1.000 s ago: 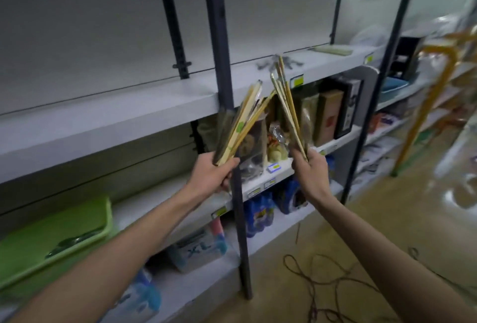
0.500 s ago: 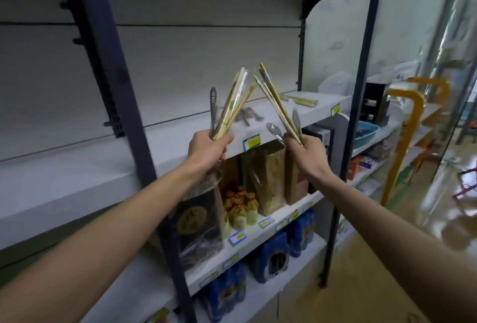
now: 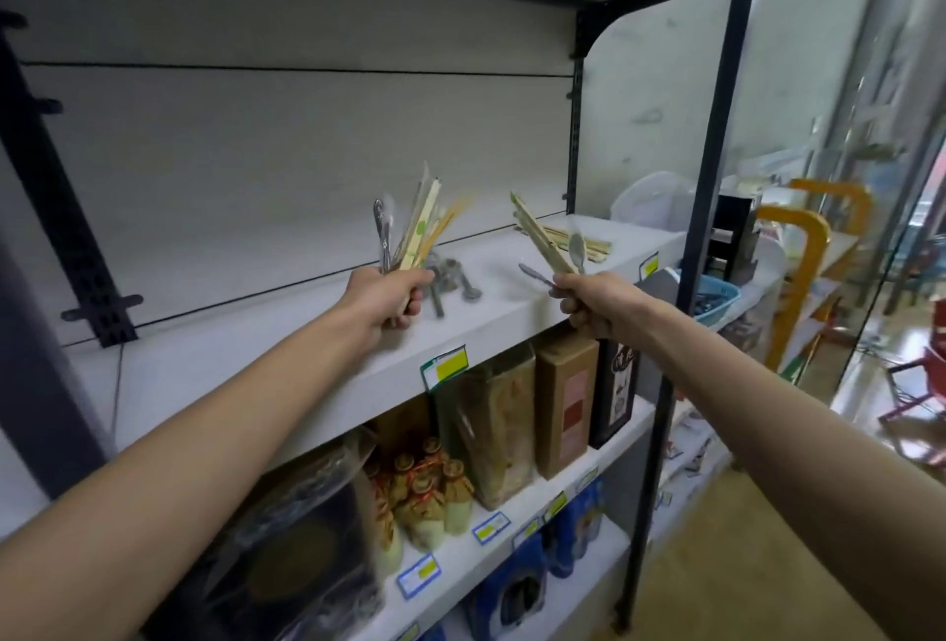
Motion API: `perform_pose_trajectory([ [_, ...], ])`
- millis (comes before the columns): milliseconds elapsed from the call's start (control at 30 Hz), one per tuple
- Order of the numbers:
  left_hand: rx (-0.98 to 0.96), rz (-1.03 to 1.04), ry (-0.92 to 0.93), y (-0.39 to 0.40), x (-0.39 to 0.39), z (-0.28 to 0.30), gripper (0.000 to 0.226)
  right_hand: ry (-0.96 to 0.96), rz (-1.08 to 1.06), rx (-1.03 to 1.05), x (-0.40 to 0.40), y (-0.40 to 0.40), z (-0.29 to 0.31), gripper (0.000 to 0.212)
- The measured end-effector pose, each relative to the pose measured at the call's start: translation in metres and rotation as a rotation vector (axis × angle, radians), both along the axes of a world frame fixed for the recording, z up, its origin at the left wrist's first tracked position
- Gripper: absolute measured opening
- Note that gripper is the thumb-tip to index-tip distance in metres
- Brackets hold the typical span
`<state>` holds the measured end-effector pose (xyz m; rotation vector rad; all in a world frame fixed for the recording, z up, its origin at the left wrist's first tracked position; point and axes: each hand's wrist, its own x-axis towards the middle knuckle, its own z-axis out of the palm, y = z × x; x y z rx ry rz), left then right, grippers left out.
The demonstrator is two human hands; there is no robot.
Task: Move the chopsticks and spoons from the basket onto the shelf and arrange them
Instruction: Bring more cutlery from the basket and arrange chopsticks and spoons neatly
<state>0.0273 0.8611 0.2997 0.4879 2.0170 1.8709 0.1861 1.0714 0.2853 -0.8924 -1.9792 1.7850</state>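
Observation:
My left hand [image 3: 391, 295] grips a bundle of wrapped chopsticks [image 3: 425, 236] and a metal spoon [image 3: 383, 236], held upright over the white shelf [image 3: 266, 333]. My right hand [image 3: 588, 302] grips another bundle of chopsticks [image 3: 537, 238] with two spoons [image 3: 577, 251] sticking out, held above the shelf's front edge. On the shelf between my hands lie a few metal spoons [image 3: 453, 277]. More chopsticks [image 3: 588, 241] lie flat at the shelf's right end. The basket is out of view.
Dark uprights [image 3: 711, 169] frame the shelf, with a bracket [image 3: 92, 282] at the left. Below stand boxes [image 3: 565, 394], bags and small bottles [image 3: 425, 492]. A blue basket [image 3: 716, 302] and a yellow frame [image 3: 803, 272] are to the right.
The view has swung right and up along the shelving. Both hands have risen from the lower shelf level to the white shelf and spread apart, still holding their bundles.

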Motion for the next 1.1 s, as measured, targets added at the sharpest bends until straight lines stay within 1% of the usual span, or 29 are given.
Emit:
perform_pose_trajectory([
  [67,-0.002,-0.001,-0.012,0.017,-0.005,0.002,0.012,-0.022,0.027,-0.026,-0.008,0.018,0.002,0.021],
  [200,-0.009,-0.028,-0.049,0.053,-0.015,0.008,0.011,-0.053,0.062,0.018,-0.031,0.052,0.010,0.021],
  [333,-0.002,-0.033,-0.066,0.093,-0.025,0.009,0.012,-0.119,0.117,0.163,-0.061,0.084,0.021,0.018],
  [467,0.004,-0.021,-0.101,0.143,-0.036,0.009,0.009,-0.180,0.118,0.338,-0.096,0.128,0.032,0.016],
  [567,0.009,0.044,-0.082,0.184,-0.045,0.009,0.006,-0.200,0.149,0.405,-0.120,0.167,0.036,0.017],
  [667,-0.024,0.123,-0.089,0.222,-0.054,0.010,0.008,-0.243,0.177,0.518,-0.134,0.203,0.039,0.022],
  [800,-0.079,0.200,-0.079,0.261,-0.066,0.004,0.008,-0.336,0.295,0.647,-0.149,0.243,0.041,0.019],
  [967,-0.136,0.217,-0.092,0.287,-0.067,-0.011,0.009,-0.349,0.466,0.650,-0.153,0.279,0.042,0.033],
  [1100,-0.131,0.248,-0.120,0.297,-0.065,-0.019,0.009,-0.308,0.531,0.659,-0.155,0.296,0.036,0.038],
])
